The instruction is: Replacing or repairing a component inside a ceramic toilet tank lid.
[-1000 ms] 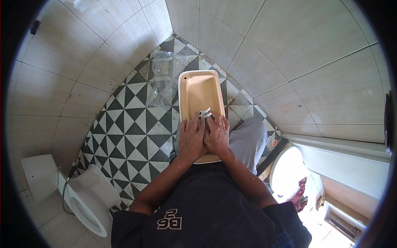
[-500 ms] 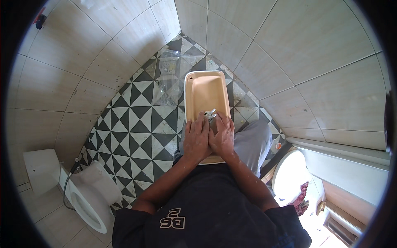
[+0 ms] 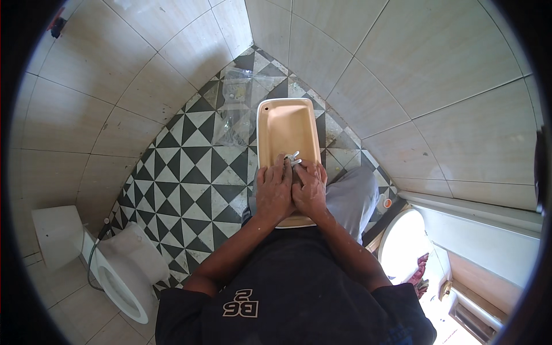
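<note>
A long, shallow tan piece like a tray (image 3: 287,123) with a pale rim and a small hole near its far left corner lies lengthwise in front of me, its near end at my lap. My left hand (image 3: 273,192) and my right hand (image 3: 309,190) rest over its near half, side by side and touching. Between their fingertips sits a small silvery metal fitting (image 3: 294,158) with lever-like arms. The fingers of both hands are bent in around it; its lower part is hidden. Pale specks cover my hands and forearms.
Clear plastic wrapping (image 3: 234,109) lies on the black-and-white patterned floor (image 3: 195,167). A white toilet (image 3: 123,287) with a hose stands at the lower left. Right of my knee are an orange-capped container (image 3: 386,203) and a round white surface (image 3: 402,244). Tiled walls meet ahead.
My right hand's fingers have shifted very slightly around the metal fitting. The tan piece and my left hand look nearly the same.
</note>
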`<state>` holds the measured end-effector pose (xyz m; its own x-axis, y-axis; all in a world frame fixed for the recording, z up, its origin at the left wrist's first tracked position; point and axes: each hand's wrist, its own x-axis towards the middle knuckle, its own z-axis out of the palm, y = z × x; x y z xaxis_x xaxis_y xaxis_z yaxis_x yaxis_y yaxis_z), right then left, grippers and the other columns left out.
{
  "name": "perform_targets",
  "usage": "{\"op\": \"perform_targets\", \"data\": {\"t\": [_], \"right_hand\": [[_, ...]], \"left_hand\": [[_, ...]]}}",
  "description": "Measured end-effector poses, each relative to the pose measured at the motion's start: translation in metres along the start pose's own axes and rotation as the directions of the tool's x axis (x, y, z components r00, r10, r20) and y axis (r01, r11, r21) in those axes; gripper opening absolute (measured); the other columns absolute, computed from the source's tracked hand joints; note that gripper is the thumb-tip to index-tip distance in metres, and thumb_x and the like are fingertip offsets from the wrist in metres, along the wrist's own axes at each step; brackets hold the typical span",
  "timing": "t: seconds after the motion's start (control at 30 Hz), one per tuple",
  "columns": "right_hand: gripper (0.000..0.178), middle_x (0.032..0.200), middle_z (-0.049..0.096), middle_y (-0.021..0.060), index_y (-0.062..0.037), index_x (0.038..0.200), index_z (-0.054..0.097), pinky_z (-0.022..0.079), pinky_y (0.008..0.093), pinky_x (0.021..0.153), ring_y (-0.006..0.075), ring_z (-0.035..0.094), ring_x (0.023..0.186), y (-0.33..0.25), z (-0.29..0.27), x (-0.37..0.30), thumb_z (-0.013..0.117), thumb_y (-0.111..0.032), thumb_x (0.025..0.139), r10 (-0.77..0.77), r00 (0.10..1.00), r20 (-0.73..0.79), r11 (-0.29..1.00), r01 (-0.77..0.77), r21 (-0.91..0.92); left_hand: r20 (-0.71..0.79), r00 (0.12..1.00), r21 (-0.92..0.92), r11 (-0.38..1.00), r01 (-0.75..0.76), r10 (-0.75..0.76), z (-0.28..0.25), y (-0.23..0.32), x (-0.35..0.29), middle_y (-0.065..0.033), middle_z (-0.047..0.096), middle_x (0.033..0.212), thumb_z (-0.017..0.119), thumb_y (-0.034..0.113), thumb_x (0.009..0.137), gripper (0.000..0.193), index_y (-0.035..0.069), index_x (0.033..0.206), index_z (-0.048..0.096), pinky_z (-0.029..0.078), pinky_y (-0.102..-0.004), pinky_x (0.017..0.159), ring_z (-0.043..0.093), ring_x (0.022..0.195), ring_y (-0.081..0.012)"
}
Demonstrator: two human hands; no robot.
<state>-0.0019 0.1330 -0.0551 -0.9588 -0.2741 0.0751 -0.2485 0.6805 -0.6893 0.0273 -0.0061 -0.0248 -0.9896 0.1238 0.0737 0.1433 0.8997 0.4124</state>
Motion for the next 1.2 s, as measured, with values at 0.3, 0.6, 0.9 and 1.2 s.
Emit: {"op": "perform_targets", "data": {"t": [0.3,0.6,0.9,1.2], "right_hand": [[0.033,0.123,0.069,0.0140,-0.0011,0.120,0.069,0.033,0.0517,0.117,0.0347,0.060,0.122,-0.002,0.002,0.007,0.062,-0.012,0.090,0.042,0.992,-0.118,0.997,-0.033,0.076],[0.023,0.111,0.070,0.0133,-0.0040,0.108,0.071,0.032,0.0516,0.117,0.0339,0.063,0.115,-0.004,0.006,0.005,0.064,-0.012,0.088,0.048,0.991,-0.125,0.998,-0.043,0.044],[0.020,0.103,0.070,0.0128,-0.0061,0.105,0.071,0.033,0.0506,0.118,0.0351,0.063,0.110,-0.005,0.009,0.000,0.064,-0.011,0.088,0.014,0.993,-0.121,1.000,-0.011,0.025],[0.020,0.105,0.071,0.0101,-0.0075,0.108,0.072,0.042,0.0458,0.103,0.0324,0.066,0.103,0.002,0.002,0.013,0.067,-0.011,0.089,-0.055,0.981,-0.187,0.997,0.044,-0.063]], "left_hand": [[-0.078,0.997,-0.051,0.998,-0.020,0.016,0.012,-0.009,-0.004,-0.0204,0.045,0.156,0.079,0.030,0.079,0.075,-0.005,0.142,0.057,0.032,-0.0524,0.116,0.049,0.140,-0.0325],[-0.044,0.999,-0.067,0.998,0.002,-0.005,0.002,-0.008,-0.001,-0.0183,0.043,0.158,0.076,0.024,0.081,0.069,-0.003,0.141,0.058,0.031,-0.0510,0.116,0.050,0.137,-0.0298],[-0.078,0.997,-0.149,0.989,-0.011,-0.001,0.000,-0.011,0.004,-0.0182,0.048,0.153,0.074,0.023,0.082,0.063,0.000,0.139,0.060,0.032,-0.0482,0.115,0.053,0.133,-0.0285],[-0.087,0.996,-0.130,0.991,-0.019,0.008,0.005,-0.005,-0.007,-0.0185,0.049,0.153,0.078,0.024,0.079,0.067,-0.002,0.138,0.061,0.034,-0.0540,0.117,0.051,0.138,-0.0325]]}}
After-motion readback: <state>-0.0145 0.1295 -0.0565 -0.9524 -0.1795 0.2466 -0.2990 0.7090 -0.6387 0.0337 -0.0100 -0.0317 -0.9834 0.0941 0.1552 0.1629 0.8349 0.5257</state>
